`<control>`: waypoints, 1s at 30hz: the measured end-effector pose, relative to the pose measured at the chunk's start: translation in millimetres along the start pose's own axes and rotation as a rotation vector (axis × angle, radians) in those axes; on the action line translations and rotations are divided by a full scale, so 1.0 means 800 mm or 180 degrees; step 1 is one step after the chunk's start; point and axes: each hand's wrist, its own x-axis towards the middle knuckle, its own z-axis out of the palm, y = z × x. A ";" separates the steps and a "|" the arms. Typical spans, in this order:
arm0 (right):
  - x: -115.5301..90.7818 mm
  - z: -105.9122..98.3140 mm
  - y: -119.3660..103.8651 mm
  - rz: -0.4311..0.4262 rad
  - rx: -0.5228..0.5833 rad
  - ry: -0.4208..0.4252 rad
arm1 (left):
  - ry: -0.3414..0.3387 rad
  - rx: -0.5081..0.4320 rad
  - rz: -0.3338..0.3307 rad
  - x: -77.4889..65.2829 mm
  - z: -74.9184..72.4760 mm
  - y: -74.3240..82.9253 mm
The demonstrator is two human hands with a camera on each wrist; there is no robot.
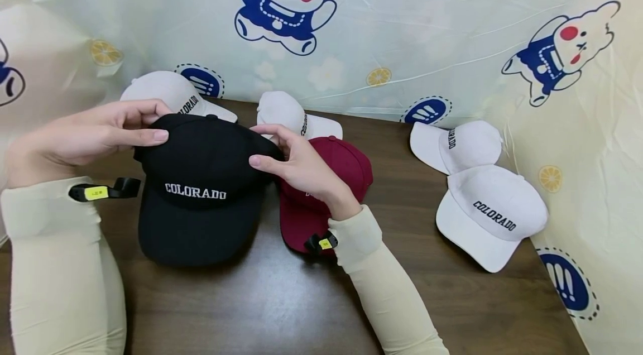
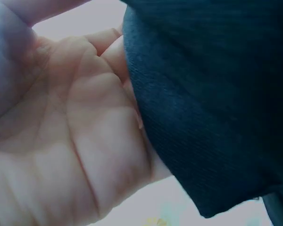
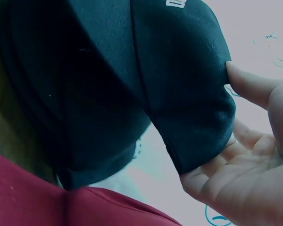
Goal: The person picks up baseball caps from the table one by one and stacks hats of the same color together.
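A black baseball cap (image 1: 206, 159) with white COLORADO lettering faces me, its brim pointing down toward the near side. My left hand (image 1: 105, 126) pinches the crown's left edge, thumb in front and fingers behind. On the right edge, my right hand (image 1: 306, 171) holds the cap between thumb and fingers. Up close in the left wrist view, the dark cloth (image 2: 193, 117) lies against the fingers. Under the held cap in the right wrist view, another dark cap-like shape (image 3: 94, 155) shows. A maroon cap (image 1: 346, 162) sits behind my right hand and wrist, partly hidden.
Two white caps, one at back left (image 1: 161, 87) and one at back middle (image 1: 278, 109), stand behind the black cap. On the right, a white cap (image 1: 479, 145) overlaps a nearer white cap (image 1: 522, 198). A printed curtain (image 1: 377, 20) borders the brown table (image 1: 281, 310).
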 end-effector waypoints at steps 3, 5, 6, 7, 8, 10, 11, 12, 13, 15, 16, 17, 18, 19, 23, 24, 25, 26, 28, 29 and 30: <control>-0.002 0.007 -0.011 0.0150 -0.0033 -0.0003 | 0.0000 0.0098 -0.0145 -0.002 -0.004 -0.004; -0.002 0.010 -0.017 0.0216 -0.0056 0.0011 | 0.0017 0.0161 -0.0241 -0.002 -0.005 -0.007; -0.001 0.011 -0.016 0.0246 -0.0069 0.0022 | 0.0024 0.0193 -0.0287 -0.002 -0.006 -0.009; 0.000 0.012 -0.013 0.0257 -0.0074 0.0040 | 0.0034 0.0200 -0.0338 -0.002 -0.007 -0.010; 0.002 0.013 -0.008 0.0257 -0.0087 0.0062 | 0.0033 0.0205 -0.0367 -0.001 -0.007 -0.012; 0.007 0.015 0.004 0.0240 -0.0111 0.0109 | 0.0038 0.0217 -0.0417 -0.001 -0.009 -0.017; 0.010 0.016 0.009 0.0236 -0.0122 0.0132 | 0.0041 0.0216 -0.0451 -0.001 -0.010 -0.019; 0.012 0.017 0.016 0.0221 -0.0145 0.0158 | 0.0044 0.0214 -0.0486 -0.001 -0.010 -0.021; 0.014 0.018 0.021 0.0218 -0.0168 0.0179 | 0.0056 0.0215 -0.0527 -0.001 -0.011 -0.023; 0.017 0.021 0.028 0.0221 -0.0247 0.0220 | 0.0090 0.0252 -0.0603 -0.002 -0.012 -0.027; 0.017 0.022 0.031 0.0224 -0.0289 0.0234 | 0.0099 0.0261 -0.0641 -0.003 -0.013 -0.029; 0.018 0.023 0.032 0.0226 -0.0319 0.0247 | 0.0104 0.0266 -0.0667 -0.003 -0.013 -0.031; 0.018 0.024 0.033 0.0223 -0.0354 0.0262 | 0.0101 0.0270 -0.0690 -0.004 -0.013 -0.033; 0.018 0.025 0.034 0.0225 -0.0375 0.0272 | 0.0091 0.0273 -0.0694 -0.004 -0.014 -0.034; 0.019 0.027 0.035 0.0199 -0.0418 0.0279 | 0.0073 0.0232 -0.0716 -0.006 -0.015 -0.039; 0.019 0.026 0.035 0.0195 -0.0434 0.0276 | 0.0082 0.0239 -0.0729 -0.006 -0.015 -0.041; 0.019 0.026 0.036 0.0189 -0.0447 0.0271 | 0.0102 0.0247 -0.0754 -0.006 -0.015 -0.042; 0.019 0.026 0.036 0.0185 -0.0459 0.0262 | 0.0126 0.0260 -0.0786 -0.006 -0.015 -0.043; 0.019 0.025 0.038 0.0180 -0.0503 0.0259 | 0.0175 0.0336 -0.0835 -0.007 -0.015 -0.045; 0.019 0.025 0.039 0.0177 -0.0528 0.0259 | 0.0194 0.0384 -0.0847 -0.008 -0.016 -0.046; 0.020 0.026 0.040 0.0176 -0.0558 0.0263 | 0.0199 0.0430 -0.0839 -0.009 -0.016 -0.047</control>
